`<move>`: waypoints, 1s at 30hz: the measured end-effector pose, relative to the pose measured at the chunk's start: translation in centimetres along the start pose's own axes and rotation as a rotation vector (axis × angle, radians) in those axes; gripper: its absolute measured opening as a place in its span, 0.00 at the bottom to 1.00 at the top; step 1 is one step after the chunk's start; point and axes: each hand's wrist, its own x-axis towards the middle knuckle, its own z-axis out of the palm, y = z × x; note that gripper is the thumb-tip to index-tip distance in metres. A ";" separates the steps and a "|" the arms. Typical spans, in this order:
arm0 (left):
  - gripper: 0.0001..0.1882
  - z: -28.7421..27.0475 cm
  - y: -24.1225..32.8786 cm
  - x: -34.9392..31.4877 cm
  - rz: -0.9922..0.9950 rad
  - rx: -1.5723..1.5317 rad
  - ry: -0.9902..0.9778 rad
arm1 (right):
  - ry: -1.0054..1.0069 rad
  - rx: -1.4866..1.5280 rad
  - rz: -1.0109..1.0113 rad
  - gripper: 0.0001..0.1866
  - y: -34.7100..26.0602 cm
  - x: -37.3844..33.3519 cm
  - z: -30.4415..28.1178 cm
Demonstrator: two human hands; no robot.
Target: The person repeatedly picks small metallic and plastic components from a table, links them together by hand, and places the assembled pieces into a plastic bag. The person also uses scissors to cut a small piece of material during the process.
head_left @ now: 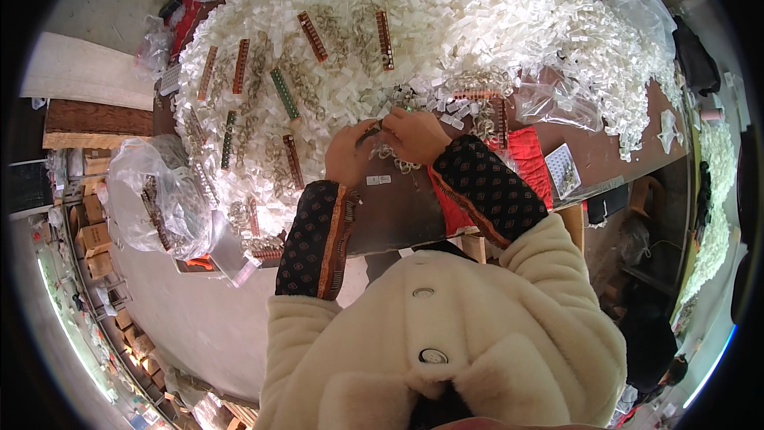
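**Small metal pieces being worked between both hands at frame centre**

The left hand (348, 153) and right hand (414, 134) meet just above centre, both in a narrow pinching grip on a small chain-like metal piece (388, 153) that dangles between them over the worktop (593, 155). The step looks like fitting or sorting — a fiddly stage, mid-way by my judgement. Behind them spreads a heap of white plastic clips (477, 16) with red and green strips (312, 36). Next calls for a steady fingertip hold — exact contact is too small to tell.
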 end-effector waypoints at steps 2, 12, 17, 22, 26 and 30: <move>0.18 0.1 0.1 -0.1 -0.010 -0.021 0.008 | -0.011 -0.030 0.013 0.08 0.1 0.0 0.2; 0.18 0.7 0.8 -0.1 0.100 0.108 -0.029 | -0.113 -0.043 -0.022 0.12 0.7 0.1 0.8; 0.18 1.7 0.0 0.2 0.022 0.148 -0.041 | -0.006 -0.039 0.003 0.15 0.6 -0.2 1.1; 0.20 2.1 -0.9 0.9 0.055 0.133 -0.024 | 0.109 -0.014 0.079 0.14 0.5 -0.2 1.1; 0.19 1.8 -0.6 1.0 0.060 0.056 -0.061 | 0.111 0.030 0.005 0.13 0.1 -0.2 0.8; 0.18 1.5 -0.1 0.8 0.065 0.009 -0.111 | -0.095 -0.007 0.059 0.14 0.1 -0.1 0.0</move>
